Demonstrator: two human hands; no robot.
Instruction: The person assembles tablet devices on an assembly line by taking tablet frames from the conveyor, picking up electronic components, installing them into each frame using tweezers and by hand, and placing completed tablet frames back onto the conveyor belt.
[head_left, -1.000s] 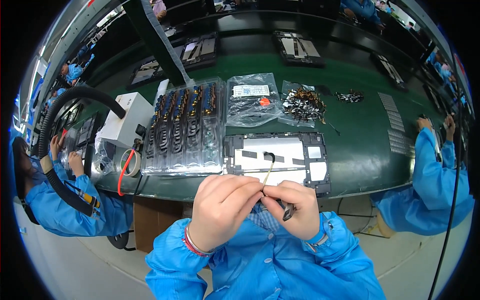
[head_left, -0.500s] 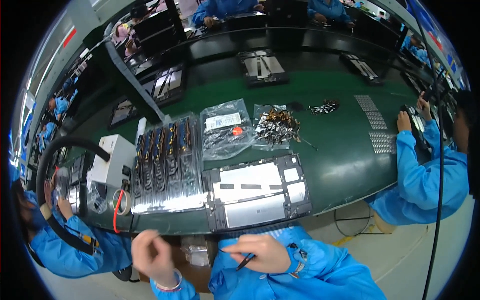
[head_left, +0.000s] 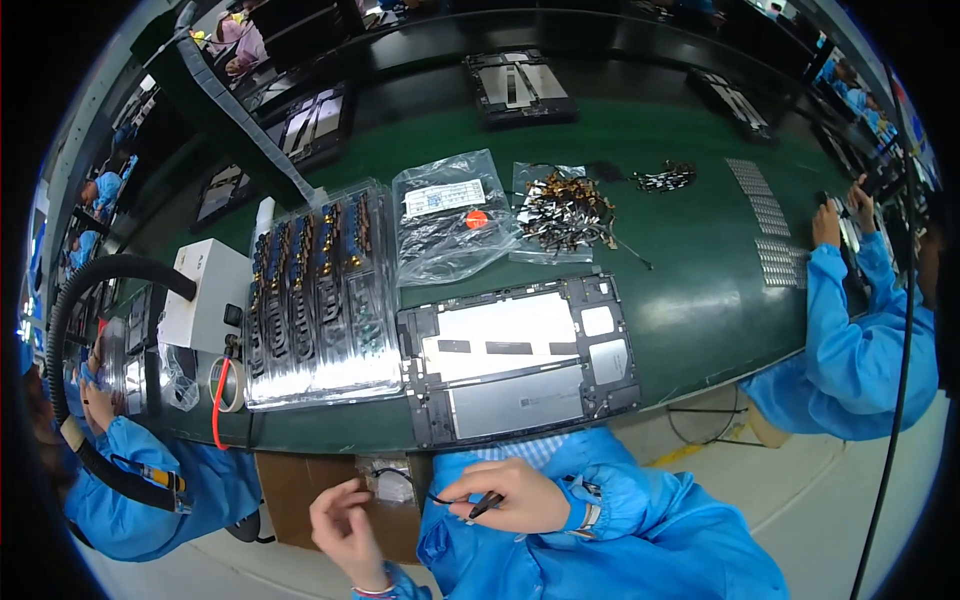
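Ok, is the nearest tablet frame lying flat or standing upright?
Flat: the tablet frame lies on the green table, its silver panels facing up.

Glare whitens the plastic tray; fisheye distortion bends the edges.

- The head view comes from the left one of two fisheye cameras worn side by side on the person's head.
- It looks down and ahead, upright, over the near edge of the table toward its far side.
- The left hand and right hand are near the lens, low in view; the device frame lies just beyond them.
- The lens takes in a co-worker on the left, another on the right, and floor below.
- Straight edges bend toward the dark round rim.
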